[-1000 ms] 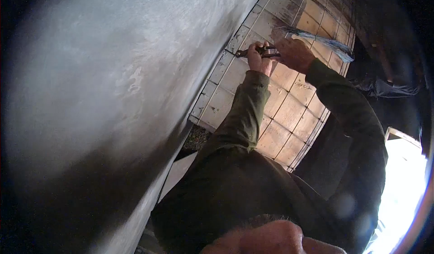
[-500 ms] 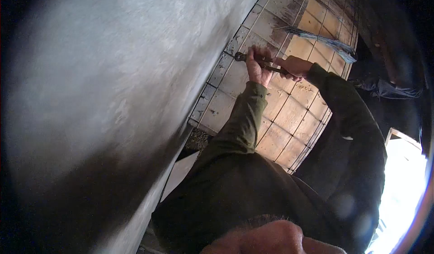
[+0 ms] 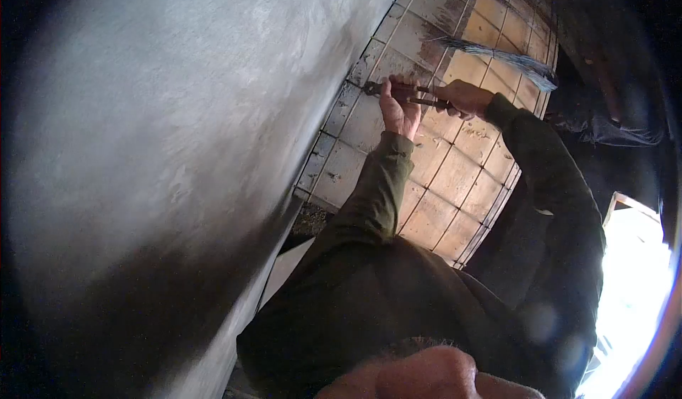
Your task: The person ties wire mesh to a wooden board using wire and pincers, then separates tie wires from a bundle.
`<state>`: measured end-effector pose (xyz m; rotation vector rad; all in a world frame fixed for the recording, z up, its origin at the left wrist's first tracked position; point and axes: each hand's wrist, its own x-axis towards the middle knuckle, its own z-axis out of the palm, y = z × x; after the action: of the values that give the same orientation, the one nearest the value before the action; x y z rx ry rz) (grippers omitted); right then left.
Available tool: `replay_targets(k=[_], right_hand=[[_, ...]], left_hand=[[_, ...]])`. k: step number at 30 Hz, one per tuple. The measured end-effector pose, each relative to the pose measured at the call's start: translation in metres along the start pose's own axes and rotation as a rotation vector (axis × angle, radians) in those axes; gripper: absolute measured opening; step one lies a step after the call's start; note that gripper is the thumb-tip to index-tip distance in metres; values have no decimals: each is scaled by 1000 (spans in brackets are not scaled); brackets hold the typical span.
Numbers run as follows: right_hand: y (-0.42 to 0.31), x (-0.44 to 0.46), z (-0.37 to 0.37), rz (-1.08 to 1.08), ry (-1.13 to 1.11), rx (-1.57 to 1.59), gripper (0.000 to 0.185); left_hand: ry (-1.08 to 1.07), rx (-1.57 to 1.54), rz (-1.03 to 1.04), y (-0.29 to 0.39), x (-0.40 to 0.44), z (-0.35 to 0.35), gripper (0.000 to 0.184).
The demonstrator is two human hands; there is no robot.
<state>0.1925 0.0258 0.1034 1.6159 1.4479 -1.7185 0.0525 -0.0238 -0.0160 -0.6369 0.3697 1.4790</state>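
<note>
A pair of dark metal pincers (image 3: 425, 102) lies across the bars of a steel rebar mesh (image 3: 449, 142). My left hand (image 3: 402, 115) is closed near the pincers' head, its palm turned upward. My right hand (image 3: 465, 99) grips the handle ends, which stand slightly apart. The jaws point left, at the mesh bars close to the wall. Whether wire is between them is too small to tell. Just above my right hand, a bundle of thin tie wire (image 3: 508, 58) rests across the mesh.
A smooth grey wall (image 3: 192, 108) rises along the left side of the mesh. Wooden boards (image 3: 437, 218) lie under the bars. Dark sheeting (image 3: 614, 135) hangs at the right, above a bright opening (image 3: 632, 278). Rubble (image 3: 310, 219) sits at the mesh's lower corner.
Both hands and the pincers have shifted slightly to the left in view, along with the mesh. The pincers' handles look farther apart, and my left hand's fingers have changed position.
</note>
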Motion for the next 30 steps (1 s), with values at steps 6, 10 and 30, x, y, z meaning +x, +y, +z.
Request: replay_targets(k=[6, 10, 30], right_hand=[[-6, -41, 52, -727, 903, -778, 31], [6, -15, 30, -647, 546, -605, 23], [55, -44, 135, -713, 887, -65, 38]], left_hand=[[-330, -90, -23, 4, 16, -11, 17], [61, 92, 69, 10, -17, 30, 11], [-190, 783, 383, 5, -100, 15, 22]])
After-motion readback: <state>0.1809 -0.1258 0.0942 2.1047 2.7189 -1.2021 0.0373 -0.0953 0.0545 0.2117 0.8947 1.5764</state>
